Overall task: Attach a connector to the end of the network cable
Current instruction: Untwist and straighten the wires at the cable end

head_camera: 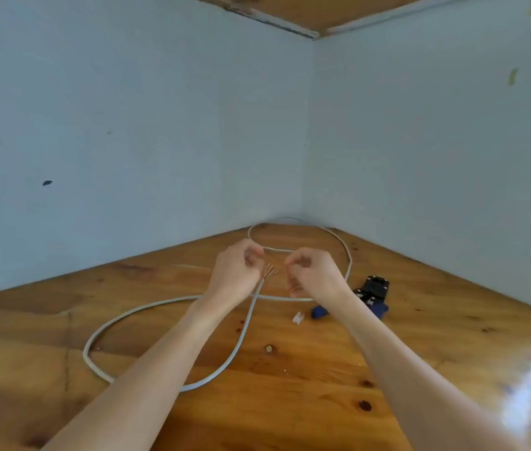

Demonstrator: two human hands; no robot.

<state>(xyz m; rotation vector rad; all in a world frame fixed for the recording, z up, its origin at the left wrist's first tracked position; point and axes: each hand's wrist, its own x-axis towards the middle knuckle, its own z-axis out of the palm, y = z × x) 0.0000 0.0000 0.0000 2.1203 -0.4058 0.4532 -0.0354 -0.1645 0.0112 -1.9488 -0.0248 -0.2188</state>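
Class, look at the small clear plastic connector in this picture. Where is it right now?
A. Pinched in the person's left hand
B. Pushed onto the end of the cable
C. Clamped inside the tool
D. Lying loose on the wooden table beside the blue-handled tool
D. The connector lies by itself on the table, just left of the blue-handled tool, while the cable end still shows bare, fanned wires at the left hand.

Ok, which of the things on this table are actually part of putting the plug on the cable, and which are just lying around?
Part of the job:
- network cable, gripped by the left hand
- its bared wires, fanned out near the right hand
- clear connector, lying on the table
- blue-handled crimping tool

Just lying about:
- small bits of debris on the wood, too small to identify
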